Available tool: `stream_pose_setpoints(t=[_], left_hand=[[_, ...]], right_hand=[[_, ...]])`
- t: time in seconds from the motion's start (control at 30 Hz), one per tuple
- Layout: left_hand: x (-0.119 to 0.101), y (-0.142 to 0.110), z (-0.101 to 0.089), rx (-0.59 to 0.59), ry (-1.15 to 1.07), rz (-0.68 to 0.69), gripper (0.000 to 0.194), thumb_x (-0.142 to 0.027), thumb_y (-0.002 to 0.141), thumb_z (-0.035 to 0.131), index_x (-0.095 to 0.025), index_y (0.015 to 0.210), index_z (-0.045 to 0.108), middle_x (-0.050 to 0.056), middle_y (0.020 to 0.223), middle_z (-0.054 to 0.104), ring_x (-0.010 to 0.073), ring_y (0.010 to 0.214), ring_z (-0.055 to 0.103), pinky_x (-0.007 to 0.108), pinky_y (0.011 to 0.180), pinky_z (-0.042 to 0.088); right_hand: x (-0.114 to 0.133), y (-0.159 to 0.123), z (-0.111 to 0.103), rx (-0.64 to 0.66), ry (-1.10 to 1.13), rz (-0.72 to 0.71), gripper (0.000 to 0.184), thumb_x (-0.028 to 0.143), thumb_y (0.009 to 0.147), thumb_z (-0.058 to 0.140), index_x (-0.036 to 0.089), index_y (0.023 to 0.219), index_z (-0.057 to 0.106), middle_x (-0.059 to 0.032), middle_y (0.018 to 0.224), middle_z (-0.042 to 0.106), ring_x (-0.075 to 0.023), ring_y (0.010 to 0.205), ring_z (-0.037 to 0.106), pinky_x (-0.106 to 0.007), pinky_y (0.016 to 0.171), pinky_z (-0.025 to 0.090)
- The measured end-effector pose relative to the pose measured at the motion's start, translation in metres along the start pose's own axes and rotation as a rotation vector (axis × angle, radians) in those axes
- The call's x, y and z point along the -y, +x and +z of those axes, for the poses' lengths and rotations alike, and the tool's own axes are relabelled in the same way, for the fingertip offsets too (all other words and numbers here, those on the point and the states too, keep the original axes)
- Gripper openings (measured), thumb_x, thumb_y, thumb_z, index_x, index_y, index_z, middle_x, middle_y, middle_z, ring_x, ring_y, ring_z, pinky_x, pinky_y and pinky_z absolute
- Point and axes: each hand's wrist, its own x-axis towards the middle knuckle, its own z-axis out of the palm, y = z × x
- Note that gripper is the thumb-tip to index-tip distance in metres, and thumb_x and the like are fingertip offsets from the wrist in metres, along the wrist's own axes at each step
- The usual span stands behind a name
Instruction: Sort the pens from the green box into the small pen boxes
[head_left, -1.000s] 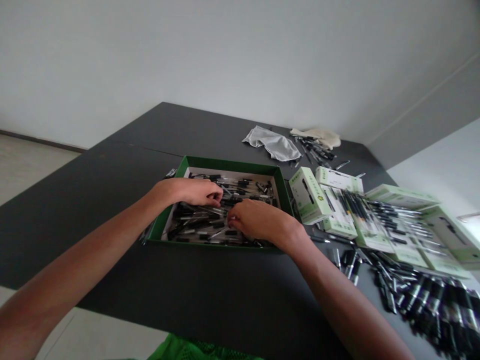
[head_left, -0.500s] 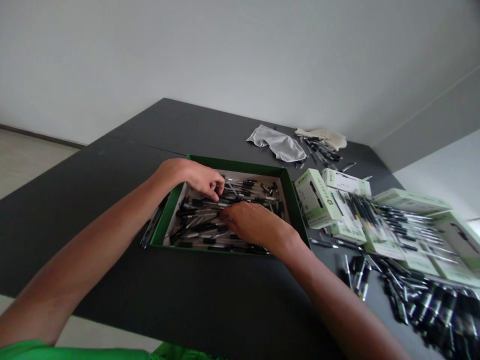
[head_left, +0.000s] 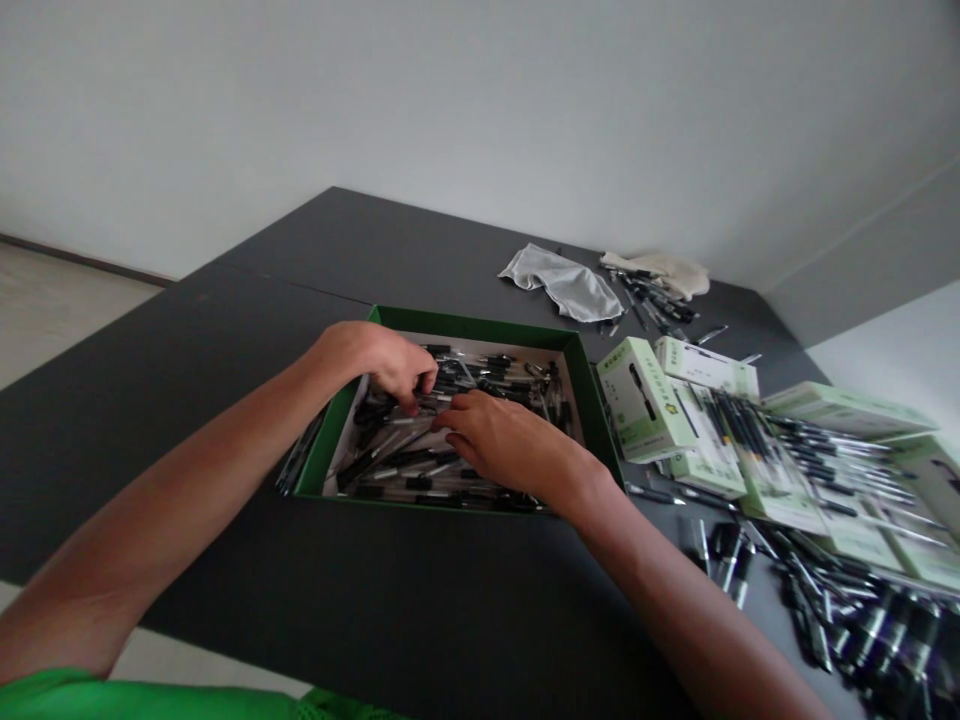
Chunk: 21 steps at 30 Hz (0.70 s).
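Note:
A shallow green box point(head_left: 319, 455) with a pale inside lies on the dark table, filled with loose black and clear pens point(head_left: 420, 482). My left hand point(head_left: 397, 368) reaches over its left side, fingers curled down among the pens. From the right, my right hand point(head_left: 499, 435) comes in low over the middle of the box, thumb and fingers drawn together close to the left fingertips. Both hands look closed, but whatever lies between their fingers is too small and shaded to make out.
Pale green pen cartons point(head_left: 637, 400) stand and lie right of the box, with rows of pens point(head_left: 739, 425) across some. A heap of pens point(head_left: 885, 630) fills the near right. Behind lie a grey cloth point(head_left: 562, 283) and a cream cloth point(head_left: 667, 270) beside more pens.
My left hand has shifted slightly left and down, its fingers lower among the pens. My right hand stays nearly in place, close to it. The view has turned slightly left.

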Motion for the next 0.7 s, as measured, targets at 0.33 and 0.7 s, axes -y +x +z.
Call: stream_pose_setpoints(t=[0.33, 0.7], left_hand=[[0.016, 0.014, -0.007, -0.017, -0.059, 0.072, 0.029, -0.023, 0.076, 0.077, -0.017, 0.103, 0.072, 0.002, 0.085, 0.067, 0.0191, 0.074, 0.056, 0.027, 0.064, 0.038], [0.020, 0.017, -0.006, 0.000, -0.035, 0.101, 0.028, -0.022, 0.079, 0.075, -0.016, 0.106, 0.070, 0.003, 0.084, 0.068, 0.0177, 0.072, 0.055, 0.026, 0.063, 0.037]], right_hand=[[0.023, 0.023, 0.001, -0.062, -0.090, -0.170, 0.031, 0.004, 0.101, 0.050, 0.014, 0.118, 0.073, -0.0125, 0.117, 0.074, -0.0248, 0.114, 0.071, -0.035, 0.096, 0.055], [0.037, 0.043, 0.008, -0.010, -0.264, -0.085, 0.026, 0.003, 0.096, 0.053, 0.009, 0.104, 0.076, -0.0187, 0.102, 0.078, -0.0249, 0.100, 0.076, -0.030, 0.083, 0.057]])
